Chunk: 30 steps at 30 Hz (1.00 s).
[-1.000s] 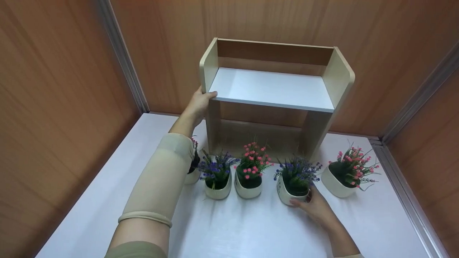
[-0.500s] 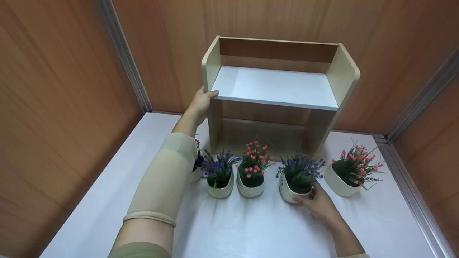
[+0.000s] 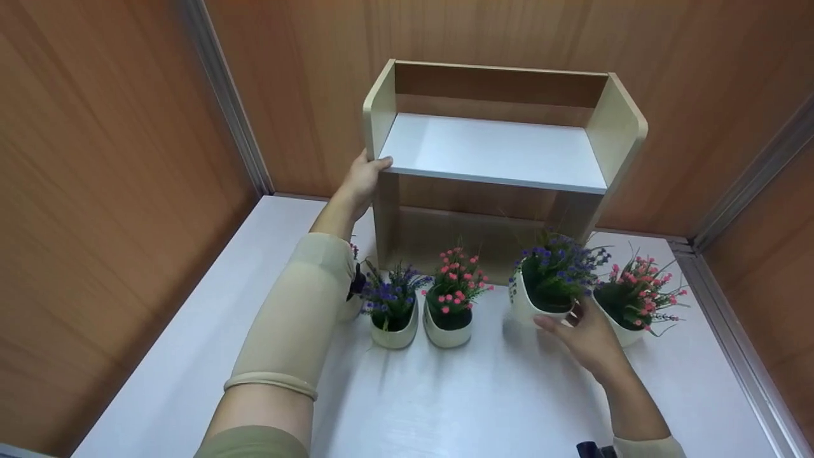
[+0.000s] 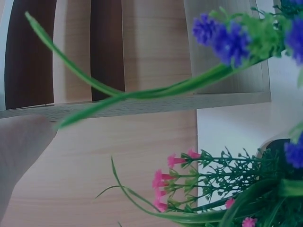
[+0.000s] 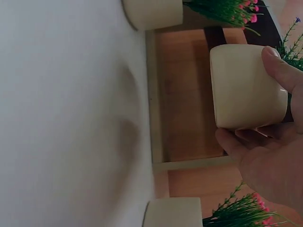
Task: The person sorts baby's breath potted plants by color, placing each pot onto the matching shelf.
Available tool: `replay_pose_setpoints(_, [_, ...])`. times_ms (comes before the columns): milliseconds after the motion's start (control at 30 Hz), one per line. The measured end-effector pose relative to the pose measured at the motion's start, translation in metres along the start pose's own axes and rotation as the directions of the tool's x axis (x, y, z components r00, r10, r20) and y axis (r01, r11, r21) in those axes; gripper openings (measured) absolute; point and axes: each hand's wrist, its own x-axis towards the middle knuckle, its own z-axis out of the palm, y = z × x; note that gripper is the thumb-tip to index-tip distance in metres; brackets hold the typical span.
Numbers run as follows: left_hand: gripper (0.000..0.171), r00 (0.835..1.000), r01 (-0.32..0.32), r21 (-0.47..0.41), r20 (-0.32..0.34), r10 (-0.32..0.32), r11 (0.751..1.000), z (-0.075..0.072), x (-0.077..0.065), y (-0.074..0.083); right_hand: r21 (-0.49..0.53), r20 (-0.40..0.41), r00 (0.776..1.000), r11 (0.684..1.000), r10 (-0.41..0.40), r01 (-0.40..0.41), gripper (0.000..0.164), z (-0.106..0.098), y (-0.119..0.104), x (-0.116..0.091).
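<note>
My left hand (image 3: 364,179) grips the left side panel of a two-tier wooden shelf (image 3: 496,152), its thumb lying on the front edge of the white upper board. In my right hand (image 3: 588,334) is a white pot of purple flowers (image 3: 531,305), pinched between thumb and fingers. The right wrist view shows that pot (image 5: 246,87) raised off the table, its shadow falling on the white surface. Just right of it stands a pot of pink flowers (image 3: 633,299), partly hidden by my hand. Both shelf tiers hold nothing.
Left of the held pot stand a pink-flowered pot (image 3: 448,327) and a purple-flowered pot (image 3: 394,332). Another pot (image 3: 348,308) is mostly hidden behind my left forearm. Wood-grain walls (image 3: 305,83) enclose the white table (image 3: 432,401) at the back and sides.
My right hand has lifted the purple-flowered pot off the table and moved it slightly right and toward the shelf. My left hand keeps its grip on the shelf.
</note>
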Motion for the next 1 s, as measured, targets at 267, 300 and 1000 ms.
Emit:
replay_pose_setpoints(267, [0.072, 1.000, -0.007, -0.002, -0.007, 0.007, 1.000, 0.004, 0.001, -0.001, -0.025, -0.069, 0.997, 0.999, -0.048, 0.046, 0.120, -0.021, -0.034, -0.003])
replay_pose_setpoints(300, [0.073, 1.000, -0.005, 0.000, -0.008, 0.005, 1.000, 0.004, 0.001, -0.001, -0.017, -0.081, 0.995, 0.998, -0.061, 0.060, 0.118, -0.022, -0.037, -0.003])
replay_pose_setpoints(1000, [0.077, 0.999, 0.019, 0.035, -0.029, -0.018, 0.999, 0.006, -0.003, -0.005, 0.076, -0.277, 0.928, 0.957, -0.248, 0.279, 0.104, -0.045, -0.117, 0.039])
